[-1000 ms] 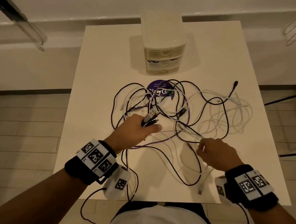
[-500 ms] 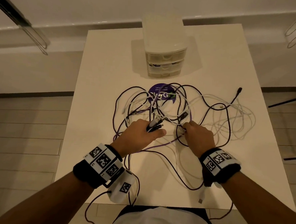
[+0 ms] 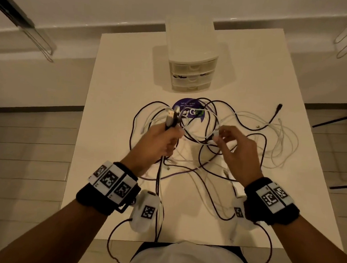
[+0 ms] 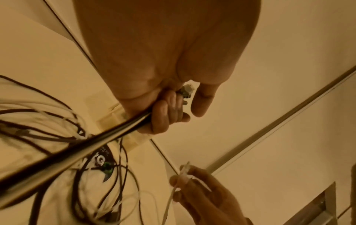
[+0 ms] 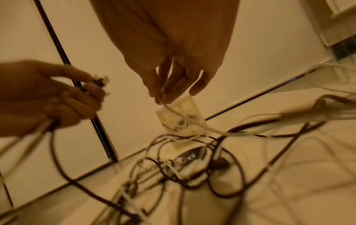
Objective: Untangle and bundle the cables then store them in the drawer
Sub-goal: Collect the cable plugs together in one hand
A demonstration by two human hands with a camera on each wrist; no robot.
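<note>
Both hands (image 3: 157,142) (image 3: 238,149) on cables (image 3: 207,133)

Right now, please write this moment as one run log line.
left hand: grips cable plugs | right hand: pinches white cable | tangle: on table | drawer unit: shut

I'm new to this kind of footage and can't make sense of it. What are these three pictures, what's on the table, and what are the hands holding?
No machine here: a person works with bare hands, wearing a camera on the head and one on each wrist. The head view looks down at a white table with a tangle of dark and white cables, a purple sticker beneath them, and a small drawer unit at the back, drawers closed. The other two views look along each hand from the wrist. The left hand grips a few cable ends, plugs sticking up. The right hand pinches a white cable.
</note>
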